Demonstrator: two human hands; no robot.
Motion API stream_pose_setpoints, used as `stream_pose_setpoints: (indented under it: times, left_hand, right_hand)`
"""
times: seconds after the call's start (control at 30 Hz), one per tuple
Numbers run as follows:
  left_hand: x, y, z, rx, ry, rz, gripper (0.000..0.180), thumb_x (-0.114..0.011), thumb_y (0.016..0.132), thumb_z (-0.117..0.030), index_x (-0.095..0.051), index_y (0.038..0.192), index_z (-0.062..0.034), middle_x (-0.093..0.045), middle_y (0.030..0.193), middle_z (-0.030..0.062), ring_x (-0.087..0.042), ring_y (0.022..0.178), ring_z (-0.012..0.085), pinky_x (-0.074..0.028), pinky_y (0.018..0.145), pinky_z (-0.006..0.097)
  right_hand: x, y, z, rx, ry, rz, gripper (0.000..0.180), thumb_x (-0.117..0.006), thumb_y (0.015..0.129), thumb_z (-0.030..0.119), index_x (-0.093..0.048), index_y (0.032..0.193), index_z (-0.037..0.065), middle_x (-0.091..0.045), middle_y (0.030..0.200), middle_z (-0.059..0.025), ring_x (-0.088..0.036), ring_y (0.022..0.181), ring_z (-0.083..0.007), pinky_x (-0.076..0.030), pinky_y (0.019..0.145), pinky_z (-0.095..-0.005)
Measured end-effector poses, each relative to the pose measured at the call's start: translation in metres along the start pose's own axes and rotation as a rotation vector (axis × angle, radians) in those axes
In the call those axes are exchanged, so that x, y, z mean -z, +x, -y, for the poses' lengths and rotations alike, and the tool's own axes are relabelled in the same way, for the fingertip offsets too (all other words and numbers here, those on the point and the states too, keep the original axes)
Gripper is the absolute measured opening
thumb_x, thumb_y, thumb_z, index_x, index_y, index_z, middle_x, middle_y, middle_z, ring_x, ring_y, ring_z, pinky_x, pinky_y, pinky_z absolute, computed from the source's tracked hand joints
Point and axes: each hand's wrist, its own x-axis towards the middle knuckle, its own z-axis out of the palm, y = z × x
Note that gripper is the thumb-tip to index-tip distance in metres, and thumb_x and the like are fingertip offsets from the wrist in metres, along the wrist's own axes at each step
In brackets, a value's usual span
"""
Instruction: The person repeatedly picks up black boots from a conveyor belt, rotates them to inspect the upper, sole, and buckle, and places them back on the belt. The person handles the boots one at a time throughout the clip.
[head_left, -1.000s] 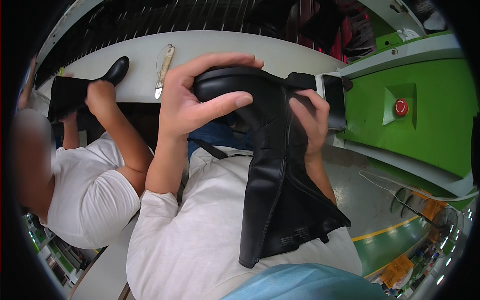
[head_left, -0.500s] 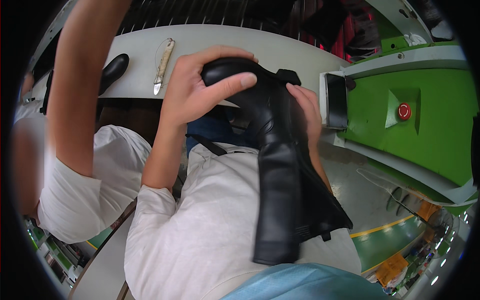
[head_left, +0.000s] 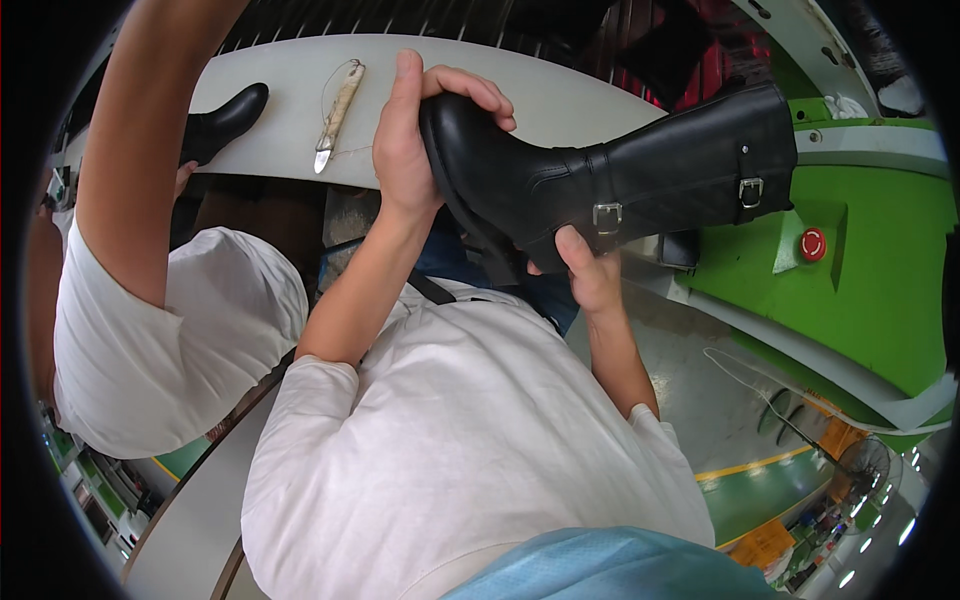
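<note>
I hold a tall black leather boot [head_left: 640,185] with two metal buckle straps on its shaft, turned sideways above my lap, its shaft pointing right. My left hand [head_left: 415,140] wraps around the toe end, fingers curled over the top. My right hand [head_left: 590,270] grips the boot from below near the heel and ankle.
A curved pale workbench [head_left: 560,95] runs ahead, with a knife-like tool [head_left: 335,115] and another black boot [head_left: 220,125] on it. A co-worker in a white shirt [head_left: 170,330] sits at my left, arm raised. A green machine [head_left: 880,270] with a red button [head_left: 812,243] stands at right.
The boot has swung from hanging shaft-down to lying sideways with the shaft out to the right. The co-worker's arm has risen across the upper left.
</note>
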Motion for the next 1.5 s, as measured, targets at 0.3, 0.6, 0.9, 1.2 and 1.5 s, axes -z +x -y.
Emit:
stream_pose_setpoints:
  times: [0.3,0.6,0.9,1.2,1.5]
  left_hand:
    - [-0.005,-0.003,-0.005,0.030,-0.049,-0.127,0.073,-0.028,0.124,-0.051,-0.062,0.082,-0.0022,-0.064,0.086,0.0147,-0.066,0.082,0.0297,-0.058,0.084,0.044]
    - [0.006,-0.012,0.018,0.060,-0.029,-0.187,0.048,-0.052,0.121,-0.039,-0.063,0.092,-0.0022,-0.071,0.096,0.0156,-0.072,0.092,0.0287,-0.061,0.091,0.044]
    - [-0.027,-0.026,-0.025,-0.640,0.892,0.127,0.036,-0.095,0.087,-0.010,-0.075,0.117,-0.0044,-0.079,0.127,0.0120,-0.074,0.121,0.0271,-0.056,0.107,0.040]
    - [-0.085,0.020,-0.083,-0.655,1.713,0.428,0.050,-0.097,0.066,-0.024,-0.078,0.111,-0.0104,-0.072,0.125,0.0057,-0.065,0.131,0.0272,-0.032,0.133,0.055]
    - [-0.066,0.062,-0.103,-0.464,1.941,0.510,0.050,-0.098,0.078,-0.044,-0.078,0.110,-0.0109,-0.064,0.107,0.0096,-0.069,0.097,0.0316,-0.054,0.089,0.046]
  right_hand:
    - [0.009,0.003,-0.003,0.064,-0.187,0.060,0.026,-0.087,0.101,0.021,-0.078,0.111,-0.001,-0.079,0.097,-0.0072,-0.073,0.079,-0.0146,-0.061,0.071,-0.0313]
    - [0.011,0.017,0.031,0.162,-0.304,-0.072,0.036,-0.091,0.097,0.021,-0.078,0.120,-0.003,-0.079,0.111,-0.0070,-0.075,0.097,-0.0163,-0.062,0.090,-0.0333]
    - [0.015,0.068,0.157,0.336,-1.366,0.127,0.046,-0.095,0.084,0.041,-0.084,0.110,0.005,-0.082,0.089,-0.0124,-0.080,0.082,-0.0315,-0.061,0.074,-0.0431]
    - [-0.025,0.095,0.153,0.351,-1.630,0.056,0.062,-0.088,0.085,0.062,-0.083,0.118,0.009,-0.082,0.092,-0.0159,-0.080,0.086,-0.0382,-0.063,0.075,-0.0482]
    - [0.053,0.148,0.083,0.606,-0.580,-0.302,0.058,-0.043,0.125,0.049,-0.073,0.144,0.003,-0.077,0.132,-0.0094,-0.070,0.117,-0.0159,-0.053,0.106,-0.0325]
